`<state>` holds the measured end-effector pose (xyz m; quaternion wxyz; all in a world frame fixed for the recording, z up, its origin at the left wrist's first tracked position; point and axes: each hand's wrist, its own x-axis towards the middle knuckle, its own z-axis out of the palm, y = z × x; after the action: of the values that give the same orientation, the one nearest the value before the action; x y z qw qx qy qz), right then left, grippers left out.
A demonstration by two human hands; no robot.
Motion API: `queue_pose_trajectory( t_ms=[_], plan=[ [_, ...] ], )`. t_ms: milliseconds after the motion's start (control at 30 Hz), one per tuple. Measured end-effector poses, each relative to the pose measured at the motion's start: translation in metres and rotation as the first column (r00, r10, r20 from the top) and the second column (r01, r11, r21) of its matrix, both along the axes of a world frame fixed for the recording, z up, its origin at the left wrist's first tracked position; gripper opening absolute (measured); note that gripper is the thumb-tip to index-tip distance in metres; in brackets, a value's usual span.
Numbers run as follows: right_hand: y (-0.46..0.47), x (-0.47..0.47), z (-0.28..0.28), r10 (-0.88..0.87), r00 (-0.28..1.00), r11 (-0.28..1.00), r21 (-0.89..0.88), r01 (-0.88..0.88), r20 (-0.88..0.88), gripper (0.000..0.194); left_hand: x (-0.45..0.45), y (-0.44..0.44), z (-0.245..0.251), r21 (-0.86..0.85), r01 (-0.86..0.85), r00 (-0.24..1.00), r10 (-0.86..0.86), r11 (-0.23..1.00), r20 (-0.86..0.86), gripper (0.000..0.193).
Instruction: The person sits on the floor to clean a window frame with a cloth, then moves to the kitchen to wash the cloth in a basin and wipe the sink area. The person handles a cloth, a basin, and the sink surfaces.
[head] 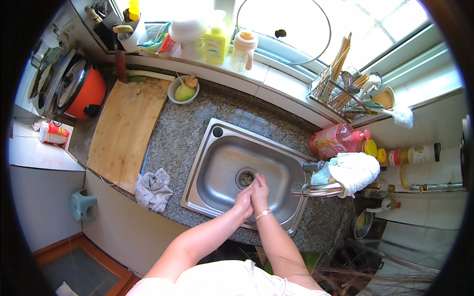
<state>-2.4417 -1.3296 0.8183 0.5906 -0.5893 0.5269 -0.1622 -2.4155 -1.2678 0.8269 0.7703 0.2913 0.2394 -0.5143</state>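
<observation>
My left hand (243,202) and my right hand (260,190) are pressed together over the near part of a stainless steel sink (218,174). The right hand's fingers stretch forward, with a gap between the tips, and a bracelet (263,214) circles that wrist. The left hand's fingers are partly hidden against the right palm. I see no object in either hand. Just beyond the fingertips lies the drain strainer (246,178). To the right, the chrome faucet (318,189) reaches over the basin, a white cloth (353,174) draped on it. No running water is discernible.
Left of the sink are a crumpled grey cloth (153,189) and a wooden cutting board (126,129). A bowl of vegetables (183,97) and a red rice cooker (87,90) stand farther back. A pink pump bottle (335,140) is behind the faucet; a wire utensil rack (340,92) sits on the sill.
</observation>
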Motion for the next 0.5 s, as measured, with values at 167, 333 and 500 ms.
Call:
queue_pose_trajectory(
  t_ms=[167,333,500],
  plan=[
    [0.038,-0.013,-0.007,0.172,0.983,0.985,0.018,-0.173,0.064,0.040,0.015,0.022,-0.063,0.155,0.085,0.929,-0.135,0.984,0.346,0.048],
    [-0.013,-0.004,-0.003,0.042,0.999,0.999,-0.005,-0.042,-0.002,0.041,0.001,0.004,0.007,0.074,0.078,0.994,-0.072,0.994,-0.083,0.051],
    [0.016,0.002,0.005,0.166,0.985,0.985,0.039,-0.168,0.049,0.043,0.024,0.007,-0.029,0.185,0.067,0.986,-0.093,0.980,0.135,0.049]
  ],
)
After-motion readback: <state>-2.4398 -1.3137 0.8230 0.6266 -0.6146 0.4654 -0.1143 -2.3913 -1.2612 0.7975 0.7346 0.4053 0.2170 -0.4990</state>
